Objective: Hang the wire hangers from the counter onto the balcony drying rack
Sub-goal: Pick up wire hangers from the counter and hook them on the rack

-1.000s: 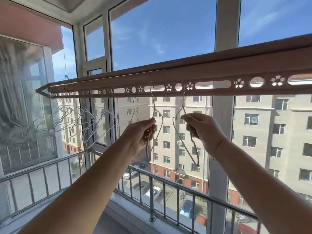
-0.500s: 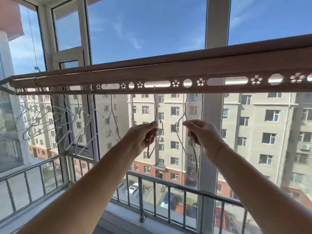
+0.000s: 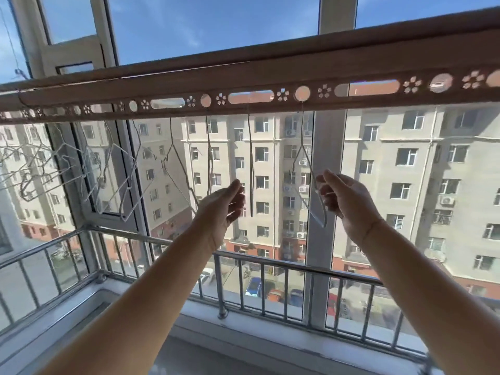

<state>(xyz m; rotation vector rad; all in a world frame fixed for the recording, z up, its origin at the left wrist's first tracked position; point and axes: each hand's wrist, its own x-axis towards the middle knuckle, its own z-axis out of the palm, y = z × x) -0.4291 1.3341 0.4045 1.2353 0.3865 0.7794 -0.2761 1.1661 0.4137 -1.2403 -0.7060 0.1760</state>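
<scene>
Under the balcony drying rack (image 3: 270, 77) both arms reach up: right hand (image 3: 345, 200) w/ fingers pinched on a wire hanger (image 3: 311, 182) hooked in a round hole, left hand (image 3: 224, 207) open, fingers apart, just beside another hanger (image 3: 251, 169) hanging edge-on, more hangers (image 3: 108, 180) bunched at left.

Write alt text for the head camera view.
Two bare hands reach up beneath a perforated drying rack on a glazed balcony: the left hand open beside one hanging wire hanger, the right hand touching another hanger. More white hangers hang further left.
</scene>
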